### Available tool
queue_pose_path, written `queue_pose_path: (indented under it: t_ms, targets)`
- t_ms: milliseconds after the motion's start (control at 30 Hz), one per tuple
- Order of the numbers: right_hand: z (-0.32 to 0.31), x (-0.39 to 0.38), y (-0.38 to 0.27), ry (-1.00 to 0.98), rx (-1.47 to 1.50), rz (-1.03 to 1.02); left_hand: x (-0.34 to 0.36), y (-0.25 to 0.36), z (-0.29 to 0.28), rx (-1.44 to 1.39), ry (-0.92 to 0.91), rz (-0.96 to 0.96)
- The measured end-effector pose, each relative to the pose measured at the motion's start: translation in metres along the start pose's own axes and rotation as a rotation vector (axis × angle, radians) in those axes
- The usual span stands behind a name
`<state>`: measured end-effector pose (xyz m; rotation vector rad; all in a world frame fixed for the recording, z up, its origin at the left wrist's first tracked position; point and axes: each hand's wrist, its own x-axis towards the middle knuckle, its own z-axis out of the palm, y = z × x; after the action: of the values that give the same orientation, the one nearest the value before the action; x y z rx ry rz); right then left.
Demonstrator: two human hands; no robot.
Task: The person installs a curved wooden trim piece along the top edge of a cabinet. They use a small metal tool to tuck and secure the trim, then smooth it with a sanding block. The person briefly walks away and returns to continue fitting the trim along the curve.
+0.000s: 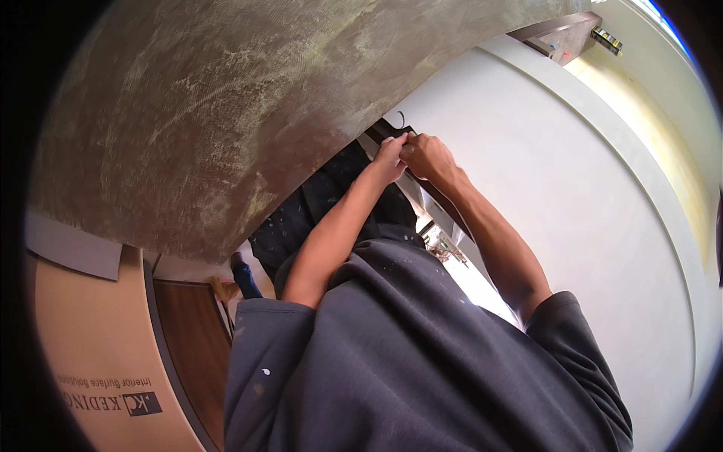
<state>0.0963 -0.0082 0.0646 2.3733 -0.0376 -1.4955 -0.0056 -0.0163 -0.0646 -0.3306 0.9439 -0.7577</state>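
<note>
My left hand and my right hand meet in front of my body, their fingers bent and pressed together. Whatever they pinch is too small or too hidden to name. Just beyond the fingertips is a dark piece with a thin curved dark bit sticking up from it, against the white surface. A brown, mottled, trowel-marked surface rises close by on the left. Below my hands hang black trousers with pale specks.
At the lower left stands a tan printed board, beside a dark brown door. A leg in blue shows behind me on the left. A small dark and yellow object is at the far right.
</note>
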Motion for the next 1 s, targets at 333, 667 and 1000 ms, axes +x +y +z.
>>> queue_pose_path:
  t_ms: [333,667,1000]
  targets:
    - [-0.005,-0.013,0.016,-0.002,-0.078,-0.089,-0.022,-0.005,0.018,0.063,-0.048,-0.022]
    - [-0.006,0.000,0.002,-0.020,-0.059,-0.041,-0.011,-0.001,0.000,0.007,-0.068,0.012]
    - [-0.018,0.002,-0.008,-0.105,-0.087,0.013,-0.003,0.005,-0.001,0.041,-0.090,-0.019]
